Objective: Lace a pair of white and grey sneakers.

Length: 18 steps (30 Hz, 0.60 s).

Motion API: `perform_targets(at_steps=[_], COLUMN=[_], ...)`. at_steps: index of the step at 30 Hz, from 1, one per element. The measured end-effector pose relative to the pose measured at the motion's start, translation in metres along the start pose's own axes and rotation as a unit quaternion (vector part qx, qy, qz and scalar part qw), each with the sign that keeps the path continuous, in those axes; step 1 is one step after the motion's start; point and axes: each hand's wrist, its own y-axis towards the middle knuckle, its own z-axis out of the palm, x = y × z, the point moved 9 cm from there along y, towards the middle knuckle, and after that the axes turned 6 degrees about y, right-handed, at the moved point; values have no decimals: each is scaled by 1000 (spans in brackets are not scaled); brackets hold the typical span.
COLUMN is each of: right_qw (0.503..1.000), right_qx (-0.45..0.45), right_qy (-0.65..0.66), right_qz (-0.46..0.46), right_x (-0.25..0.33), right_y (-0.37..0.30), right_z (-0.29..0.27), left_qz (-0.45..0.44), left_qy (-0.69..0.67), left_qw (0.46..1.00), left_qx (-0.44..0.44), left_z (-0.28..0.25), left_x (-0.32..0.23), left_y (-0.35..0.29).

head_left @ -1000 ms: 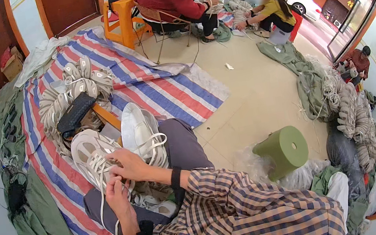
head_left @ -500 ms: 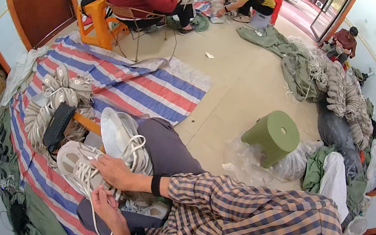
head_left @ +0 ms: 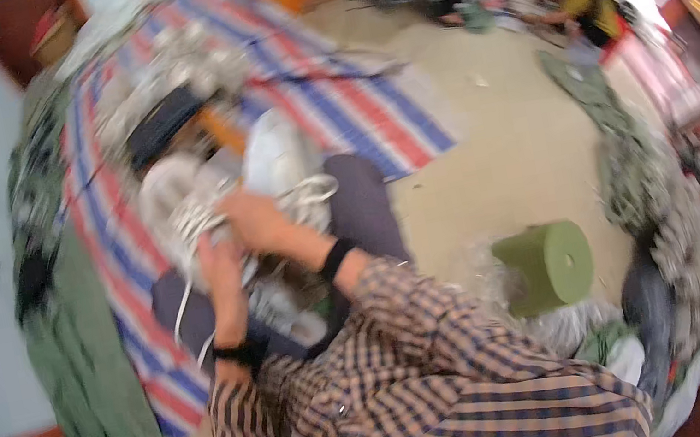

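Observation:
A light beige-and-white sneaker (head_left: 167,187) is in front of me above my knees, with white shoelaces (head_left: 198,219) criss-crossed over its front. My left hand (head_left: 221,267), blurred, is closed at the near end of the laces. A loose lace end hangs down left of it. Beside it, my right hand (head_left: 257,221) bends over the sneaker's right side, its fingers closed at the laces; the fingertips are partly hidden. A white shoe (head_left: 276,158) with looped laces stands just right of the sneaker. More pale shoes (head_left: 290,315) lie lower down, between my legs.
A dark pad (head_left: 163,125) on an orange support stands beyond the sneaker, before a heap of pale shoes (head_left: 195,58) on a striped sheet (head_left: 345,112). A green stool (head_left: 546,268) and plastic bags are at right. Two people (head_left: 589,8) work at the far side.
My view has turned, shifting the room to the right in the picture and blurring it. My left hand has come up closer to the laces and to my right hand.

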Motion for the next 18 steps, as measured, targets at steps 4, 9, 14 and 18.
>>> perform_targets(at_steps=[4,9,14,18], right_qw=[995,994,991,996], right_qx=[-4,-4,-25,3], right_qy=[16,29,31,36], right_qz=[-99,-108,-127,-80], right_x=[36,39,39,36], right_y=[1,-4,-5,-2], right_z=[-8,-12,-14,-10], left_qz=[-60,-35,-32,-16], left_qy=[7,-27,-9,-22], left_qw=[998,996,992,992], left_qx=[-15,-75,-119,-127], left_z=[-7,-9,-13,-18], left_x=[-24,-15,-16,-12], left_y=[-6,-3,-2,-1])
